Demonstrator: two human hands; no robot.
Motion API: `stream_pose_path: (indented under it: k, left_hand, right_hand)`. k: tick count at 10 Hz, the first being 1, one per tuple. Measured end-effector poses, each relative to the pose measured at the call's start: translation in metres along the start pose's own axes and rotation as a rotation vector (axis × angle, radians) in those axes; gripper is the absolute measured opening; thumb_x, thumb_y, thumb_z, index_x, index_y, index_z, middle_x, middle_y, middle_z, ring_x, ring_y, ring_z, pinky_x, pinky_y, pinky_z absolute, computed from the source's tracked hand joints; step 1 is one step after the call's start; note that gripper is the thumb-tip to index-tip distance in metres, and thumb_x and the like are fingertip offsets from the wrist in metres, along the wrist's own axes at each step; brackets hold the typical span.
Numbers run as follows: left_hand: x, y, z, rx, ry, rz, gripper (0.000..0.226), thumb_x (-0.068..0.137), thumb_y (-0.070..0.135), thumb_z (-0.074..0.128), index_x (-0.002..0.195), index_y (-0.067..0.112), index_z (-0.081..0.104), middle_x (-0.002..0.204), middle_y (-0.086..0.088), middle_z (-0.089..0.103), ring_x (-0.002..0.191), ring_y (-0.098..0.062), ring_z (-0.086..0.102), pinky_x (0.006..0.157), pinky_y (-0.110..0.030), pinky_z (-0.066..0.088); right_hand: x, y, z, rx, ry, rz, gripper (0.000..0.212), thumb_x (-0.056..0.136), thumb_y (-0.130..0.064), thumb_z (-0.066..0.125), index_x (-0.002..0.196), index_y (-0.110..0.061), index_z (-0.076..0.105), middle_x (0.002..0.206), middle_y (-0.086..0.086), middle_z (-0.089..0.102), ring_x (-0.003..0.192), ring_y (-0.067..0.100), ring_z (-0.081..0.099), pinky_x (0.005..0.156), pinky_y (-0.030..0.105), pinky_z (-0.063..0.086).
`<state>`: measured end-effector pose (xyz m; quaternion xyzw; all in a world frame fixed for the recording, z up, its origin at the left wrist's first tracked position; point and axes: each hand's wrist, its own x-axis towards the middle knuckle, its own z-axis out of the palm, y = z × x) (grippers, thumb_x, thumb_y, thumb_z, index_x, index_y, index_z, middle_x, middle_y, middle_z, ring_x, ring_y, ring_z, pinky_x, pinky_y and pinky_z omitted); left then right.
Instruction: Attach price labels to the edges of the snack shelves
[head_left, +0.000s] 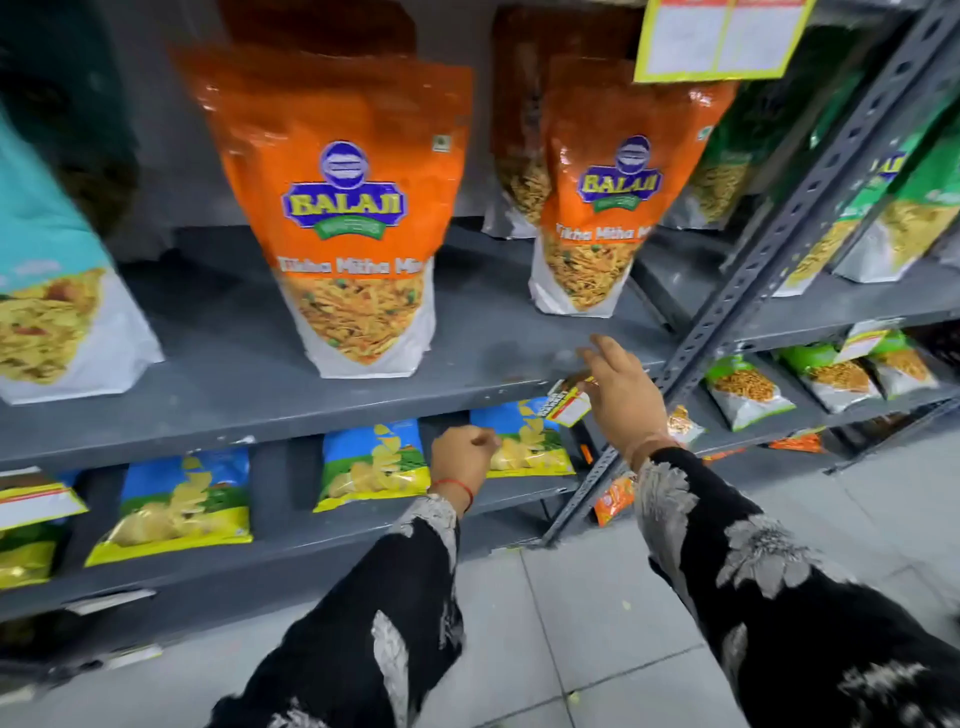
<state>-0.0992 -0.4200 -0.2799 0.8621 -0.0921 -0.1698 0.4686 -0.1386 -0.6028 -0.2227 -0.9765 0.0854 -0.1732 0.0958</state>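
**Hands at the shelf edge, price label at the right end**

Sleeves (395, 613), black with pale flower prints, reach in from the near edge over a grey tiled floor (587, 597). The left hand (460, 457) is curled into a loose fist with a red thread at the wrist; whether it grips anything cannot be told. It sits in front of the lower shelf (280, 530), where blue-and-yellow chip bags (182, 504) lie in a row.

Just right of it and a little farther, the right hand (621, 384) is spread with fingers (605, 345) splayed above the shelf edge (260, 421) of the middle shelf. The price label (570, 402), a small yellow-bordered card with white and red parts, hangs tilted at the right end of that edge, touching the thumb side of the right hand; whether the hand pinches it or only presses on it is not clear. A slotted grey upright (769, 244) rises just to the right of the label.

Farther back on the middle shelf stand two orange Balaji bags (345, 208), upright and well apart, with a teal bag (47, 291) at the far left. Above the right orange bag hangs a larger yellow-bordered tag (719, 39). On the neighbouring rack to the right sit green bags (745, 387).
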Motion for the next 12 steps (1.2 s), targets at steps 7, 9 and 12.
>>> stream_pose_path:
  k: [7,9,12]
  left_hand:
    - [0.031,0.052,0.061,0.099,0.235,0.114,0.032,0.089,0.026,0.05,0.085,-0.001,0.066,0.087,-0.032,0.068,0.084,-0.043,0.061,0.072,-0.042,0.045]
    - [0.037,0.055,0.051,0.355,0.276,0.05,0.054,0.086,0.046,0.046,0.076,-0.003,0.063,0.084,-0.03,0.068,0.083,-0.044,0.061,0.068,-0.043,0.049]
    - [0.026,0.064,0.02,0.373,0.243,0.039,0.046,0.086,0.041,0.05,0.081,-0.003,0.064,0.093,-0.03,0.067,0.09,-0.044,0.06,0.071,-0.043,0.049]
  right_hand:
    - [0.002,0.022,0.04,0.528,0.163,0.472,0.003,0.073,0.005,0.066,0.073,0.003,0.065,0.078,0.025,0.067,0.077,0.034,0.059,0.066,0.029,0.036]
    - [0.007,0.017,0.048,0.5,0.187,0.534,0.009,0.075,0.007,0.062,0.073,-0.001,0.058,0.086,0.021,0.058,0.076,0.034,0.057,0.068,0.031,0.042]
    - [0.01,0.01,0.007,0.141,0.166,0.431,0.034,0.072,-0.013,0.072,0.091,-0.002,0.047,0.106,0.022,0.05,0.099,0.041,0.05,0.067,0.047,0.051]
